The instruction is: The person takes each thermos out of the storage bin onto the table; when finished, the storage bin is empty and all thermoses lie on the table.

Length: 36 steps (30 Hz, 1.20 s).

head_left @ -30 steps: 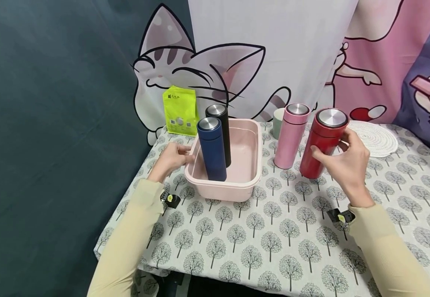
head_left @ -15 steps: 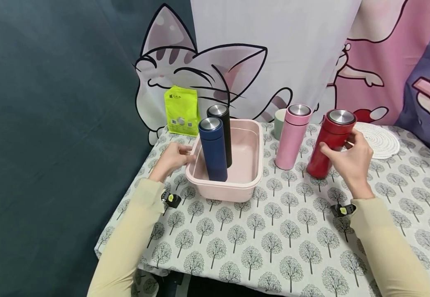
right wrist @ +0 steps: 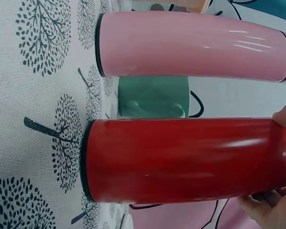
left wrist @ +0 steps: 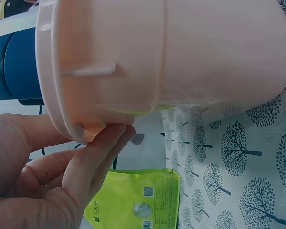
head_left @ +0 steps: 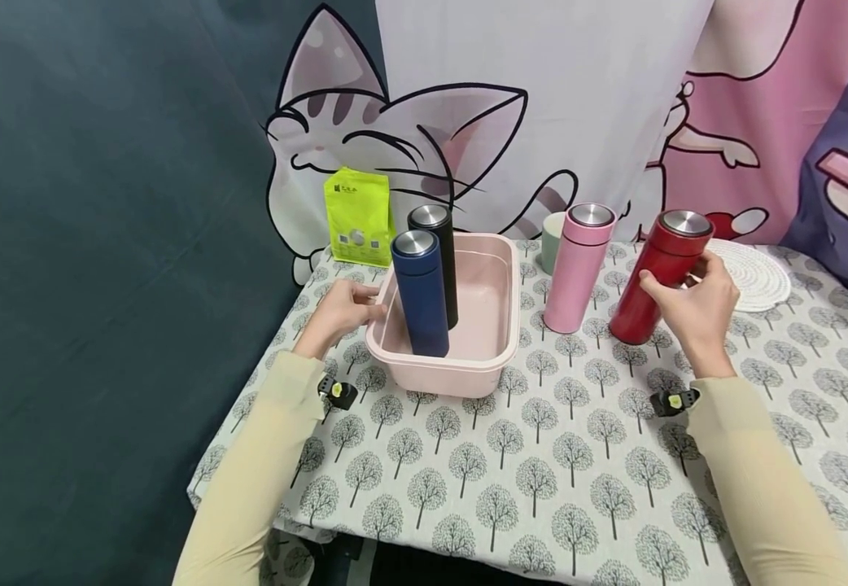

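My left hand pinches the left rim of a pale pink plastic tub. In the left wrist view its fingers lie against the outside of the tub below the rim. Inside the tub a navy blue thermos and a black thermos stand upright, both with steel-topped lids. My right hand grips a red thermos, thumb on the near side. Its base looks to be on or just above the tablecloth. Left of it stands a pink thermos, apart from it.
A green mug stands behind the pink thermos. The round white woven mat lies behind my right hand. A lime-green pouch stands at the back left, behind the tub. The tree-print tablecloth reaches the table's front edge.
My right hand has moved the red thermos to the right and slightly back, widening its gap from the pink thermos. The left hand and the tub stay in place.
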Each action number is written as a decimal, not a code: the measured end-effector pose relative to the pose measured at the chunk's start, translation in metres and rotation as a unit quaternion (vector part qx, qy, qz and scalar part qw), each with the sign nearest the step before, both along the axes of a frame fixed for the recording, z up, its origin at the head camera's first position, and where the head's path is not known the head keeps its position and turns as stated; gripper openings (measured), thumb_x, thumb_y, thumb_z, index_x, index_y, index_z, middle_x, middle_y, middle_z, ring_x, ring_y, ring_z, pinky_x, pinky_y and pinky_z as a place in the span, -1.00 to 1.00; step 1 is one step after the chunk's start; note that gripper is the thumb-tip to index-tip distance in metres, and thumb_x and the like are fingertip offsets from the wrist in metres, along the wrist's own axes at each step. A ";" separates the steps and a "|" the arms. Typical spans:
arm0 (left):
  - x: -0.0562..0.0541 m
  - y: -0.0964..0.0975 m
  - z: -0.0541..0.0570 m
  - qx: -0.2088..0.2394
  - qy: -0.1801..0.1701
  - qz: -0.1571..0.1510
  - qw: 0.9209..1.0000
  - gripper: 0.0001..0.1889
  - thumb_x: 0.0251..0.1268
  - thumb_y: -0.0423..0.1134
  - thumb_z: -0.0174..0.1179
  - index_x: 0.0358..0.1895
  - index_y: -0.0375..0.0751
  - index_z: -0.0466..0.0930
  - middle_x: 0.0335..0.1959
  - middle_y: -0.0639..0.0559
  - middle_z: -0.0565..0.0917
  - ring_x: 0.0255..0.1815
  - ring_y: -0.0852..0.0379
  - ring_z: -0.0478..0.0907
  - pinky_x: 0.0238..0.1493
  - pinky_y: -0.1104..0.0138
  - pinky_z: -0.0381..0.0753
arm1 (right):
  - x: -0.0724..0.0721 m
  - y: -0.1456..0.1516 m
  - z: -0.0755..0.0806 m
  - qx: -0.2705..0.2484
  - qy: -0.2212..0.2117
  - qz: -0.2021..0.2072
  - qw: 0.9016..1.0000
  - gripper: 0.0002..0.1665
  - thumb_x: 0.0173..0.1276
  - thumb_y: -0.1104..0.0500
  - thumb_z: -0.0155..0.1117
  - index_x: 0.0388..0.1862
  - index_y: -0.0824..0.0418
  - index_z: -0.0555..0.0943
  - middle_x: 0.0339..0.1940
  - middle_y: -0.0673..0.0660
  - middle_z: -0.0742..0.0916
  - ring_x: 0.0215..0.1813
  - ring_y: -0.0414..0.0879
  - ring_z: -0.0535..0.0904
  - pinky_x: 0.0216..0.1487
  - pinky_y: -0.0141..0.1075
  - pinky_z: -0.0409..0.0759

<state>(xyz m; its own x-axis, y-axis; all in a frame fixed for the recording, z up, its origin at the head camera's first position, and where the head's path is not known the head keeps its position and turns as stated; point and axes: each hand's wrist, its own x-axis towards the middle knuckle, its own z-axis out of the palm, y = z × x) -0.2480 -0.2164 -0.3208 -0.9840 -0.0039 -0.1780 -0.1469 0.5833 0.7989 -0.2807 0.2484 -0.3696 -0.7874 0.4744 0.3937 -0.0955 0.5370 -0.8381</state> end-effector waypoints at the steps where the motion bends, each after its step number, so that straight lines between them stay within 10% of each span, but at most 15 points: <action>1: 0.000 0.000 -0.001 -0.001 0.001 -0.003 1.000 -0.51 0.28 -0.33 0.24 0.28 -0.33 0.48 0.03 -0.27 0.67 0.07 -0.09 0.59 0.12 0.15 0.61 | 0.000 0.001 -0.001 -0.001 -0.003 0.001 1.000 -0.26 0.09 -0.03 0.45 0.28 0.08 0.49 0.10 0.11 0.66 0.00 -0.28 0.53 -0.17 -0.61 0.50; 13: -0.002 -0.010 -0.001 0.009 0.019 -0.013 1.000 -0.54 0.29 -0.34 0.22 0.25 -0.36 0.50 0.22 -0.28 0.58 0.18 -0.14 0.55 0.18 0.10 0.58 | -0.006 -0.004 0.002 0.023 -0.023 0.032 0.999 -0.17 0.16 -0.08 0.42 0.36 0.15 0.37 0.16 0.10 0.56 0.10 -0.16 0.48 -0.13 -0.53 0.48; 23: -0.001 -0.004 -0.004 0.007 0.011 -0.015 1.000 -0.55 0.29 -0.34 0.22 0.24 -0.36 0.51 0.24 -0.25 0.57 0.13 -0.13 0.58 0.13 0.13 0.60 | 0.015 0.013 0.019 0.035 -0.078 0.067 0.994 0.05 0.17 -0.20 0.40 0.51 0.19 0.20 0.41 0.27 0.47 0.40 0.13 0.41 0.41 -0.09 0.40; 36: -0.003 -0.004 -0.005 0.003 0.002 -0.008 1.000 -0.55 0.27 -0.32 0.23 0.23 -0.33 0.53 0.17 -0.26 0.61 0.17 -0.13 0.55 0.21 0.10 0.56 | 0.054 -0.004 0.039 -0.035 0.060 0.016 0.997 -0.26 0.06 0.12 0.55 0.25 0.09 0.50 0.02 -0.11 0.64 0.03 -0.36 0.55 0.23 -0.51 0.49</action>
<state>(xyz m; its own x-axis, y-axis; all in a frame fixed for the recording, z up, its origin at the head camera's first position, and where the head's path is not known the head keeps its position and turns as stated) -0.2515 -0.2206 -0.3255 -0.9845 0.0137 -0.1750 -0.1346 0.5804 0.8031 -0.2270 0.2448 -0.3308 -0.7523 0.4785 0.4529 -0.2134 0.4734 -0.8546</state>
